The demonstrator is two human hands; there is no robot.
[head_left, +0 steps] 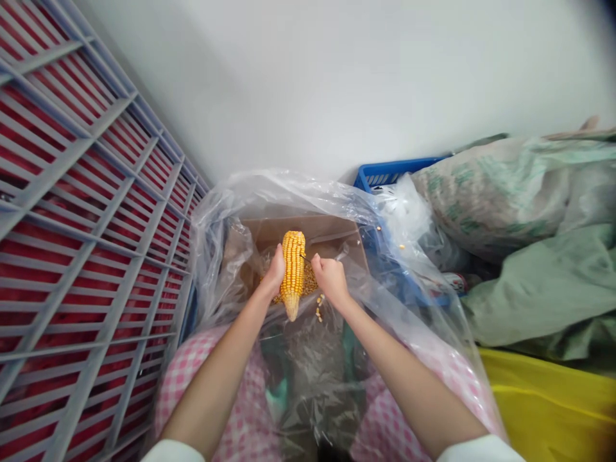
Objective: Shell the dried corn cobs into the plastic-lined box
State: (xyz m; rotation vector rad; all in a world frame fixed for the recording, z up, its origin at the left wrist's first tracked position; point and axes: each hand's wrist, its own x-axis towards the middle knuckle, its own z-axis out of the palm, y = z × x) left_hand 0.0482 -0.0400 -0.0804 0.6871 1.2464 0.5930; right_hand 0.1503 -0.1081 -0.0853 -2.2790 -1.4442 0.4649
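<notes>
An ear of corn [293, 273], yellow and covered in kernels, stands nearly upright with its pale tip pointing down toward me. My left hand [276, 271] grips it from the left side. My right hand [331, 278] is closed around a thin dark tool [307, 258], whose point meets the ear's right side; the handle is hidden in the fist. Below, loose kernels [310, 282] lie in a cardboard box [317, 226] lined with clear plastic [226, 192]. A few more kernels [319, 309] rest on the plastic nearer to me.
Grey slatted crates [96, 135] with red contents rise on the left. A white wall [289, 83] stands behind the box. To the right are a blue basket [402, 168], a stuffed woven sack [505, 192], green cloth [543, 289] and a yellow sheet or bag [548, 404].
</notes>
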